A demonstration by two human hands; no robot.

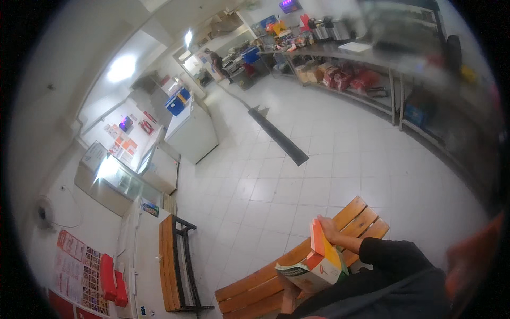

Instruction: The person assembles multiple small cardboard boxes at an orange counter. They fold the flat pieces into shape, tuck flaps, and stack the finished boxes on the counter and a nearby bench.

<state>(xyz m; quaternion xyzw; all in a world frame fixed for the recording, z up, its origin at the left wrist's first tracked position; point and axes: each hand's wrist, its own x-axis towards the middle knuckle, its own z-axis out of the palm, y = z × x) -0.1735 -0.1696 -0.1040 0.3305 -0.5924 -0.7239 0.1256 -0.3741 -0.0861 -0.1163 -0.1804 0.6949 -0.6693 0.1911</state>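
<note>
Over a slatted wooden bench [260,284] I hold a boxy package [321,271], white with orange and yellow panels and a dark patterned flap or edge on its left. Whether it is a carton or a thick booklet is hard to tell from here. My right hand [330,232], at the end of a black sleeve, grips its far upper edge. Lower down, my left hand [289,295] holds it from the near left side; most of those fingers are behind the package.
A second wooden bench [169,266] with a black frame stands at left, beside white freezers [194,130]. A dark floor grate [279,138] crosses the tiles. Steel tables [382,58] with red bags beneath line the right. Far back, a person [216,64] stands.
</note>
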